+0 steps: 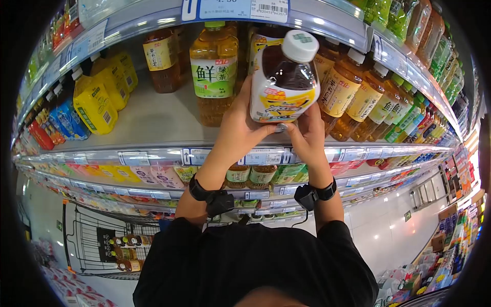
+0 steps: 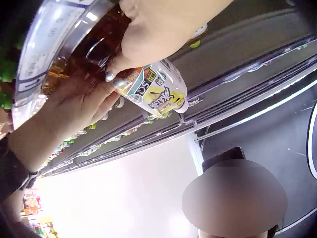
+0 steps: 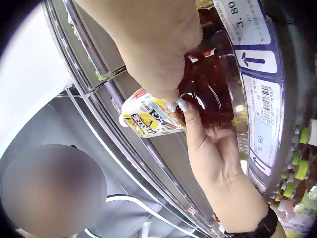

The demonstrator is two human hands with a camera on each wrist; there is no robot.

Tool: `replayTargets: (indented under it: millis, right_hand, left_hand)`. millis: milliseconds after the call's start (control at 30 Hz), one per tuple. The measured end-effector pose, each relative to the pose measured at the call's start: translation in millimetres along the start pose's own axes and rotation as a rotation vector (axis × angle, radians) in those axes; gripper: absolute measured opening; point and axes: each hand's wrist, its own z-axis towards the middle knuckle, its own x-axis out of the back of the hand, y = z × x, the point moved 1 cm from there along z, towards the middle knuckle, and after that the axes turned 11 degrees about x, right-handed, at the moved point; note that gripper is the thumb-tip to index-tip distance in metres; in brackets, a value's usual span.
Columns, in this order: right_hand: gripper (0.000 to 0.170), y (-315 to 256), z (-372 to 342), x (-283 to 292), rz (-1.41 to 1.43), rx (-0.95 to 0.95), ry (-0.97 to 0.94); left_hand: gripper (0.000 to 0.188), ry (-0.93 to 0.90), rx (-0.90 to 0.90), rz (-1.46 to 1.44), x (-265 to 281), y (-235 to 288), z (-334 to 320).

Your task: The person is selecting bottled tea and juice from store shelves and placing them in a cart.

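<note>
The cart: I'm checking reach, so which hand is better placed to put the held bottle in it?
Probably the left hand: the cart stands on that side, and this hand holds the bottle. The right hand holds it too, but is farther from the cart.

On the green-labelled bottle (image 1: 214, 77), "鲜" and "绿茶" can be read. "3.80" is printed on one price tag (image 3: 243, 24), "5.90" on the neighbouring tag (image 3: 264, 121). The held bottle's (image 1: 284, 87) lettering is only partly made out.
</note>
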Motion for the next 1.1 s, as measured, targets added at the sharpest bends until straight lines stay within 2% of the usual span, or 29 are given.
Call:
replayTargets:
  millis: [267, 400, 500, 700, 800, 900, 1000, 1100]
  right_hand:
    - [0.067, 13, -1, -2, -0.157, -0.078, -0.028]
    - [0.067, 12, 7, -4, -0.194, -0.139, -0.077]
    - [0.067, 10, 9, -4, -0.238, -0.139, -0.100]
    - [0.066, 0, 14, -4, -0.314, -0.147, -0.113]
    - [0.064, 1, 15, -7, -0.331, -0.152, -0.081]
    - [0.064, 9, 15, -12, -0.390, -0.127, -0.042]
    - [0.063, 10, 17, -14, -0.437, -0.136, -0.038]
    - [0.064, 13, 17, -14, -0.440, -0.173, -0.030]
  left_hand:
    - [0.097, 0.037, -0.001, 0.271, -1, -1, 7]
    - [0.102, -0.015, 0.175, 0.228, -1, -5, 9]
    - [0.107, 0.017, -0.013, 0.338, -4, -2, 7]
    - [0.108, -0.001, 0.024, 0.350, -7, -3, 6]
    - [0.106, 0.051, 0.005, 0.410, -9, -6, 6]
    - [0.089, 0.098, 0.107, 0.455, -12, -7, 6]
    - [0.091, 0.094, 0.152, 0.495, -12, -8, 7]
    - [0.095, 0.110, 0.113, 0.508, -13, -8, 7]
